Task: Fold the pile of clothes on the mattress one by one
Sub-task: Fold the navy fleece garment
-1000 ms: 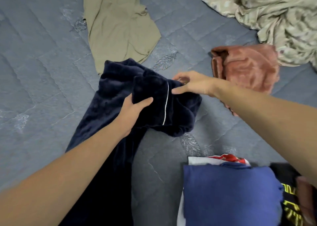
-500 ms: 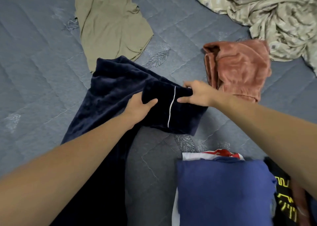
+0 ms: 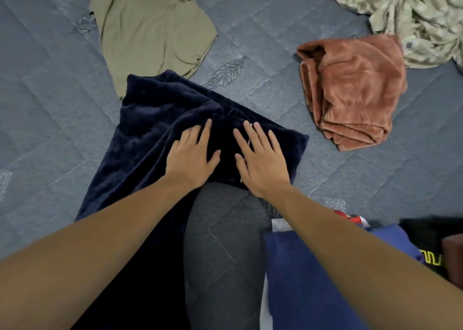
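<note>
Both hands let go, left hand (image 3: pixel 191 158) and right hand (image 3: pixel 260 163) now spread flat pressing the navy garment (image 3: pixel 155 129), so that fold's basically down.

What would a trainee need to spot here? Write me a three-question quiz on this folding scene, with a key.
1. True or false: both hands lie flat, fingers spread, on the navy garment.
2. Which item lies nearest the right hand? A) olive shirt B) rust-brown garment C) patterned sheet
3. Fill in: the folded stack beside the right forearm has a ___ item on top.

Key:
1. True; the left hand and the right hand both press on its folded part.
2. B
3. blue
</note>
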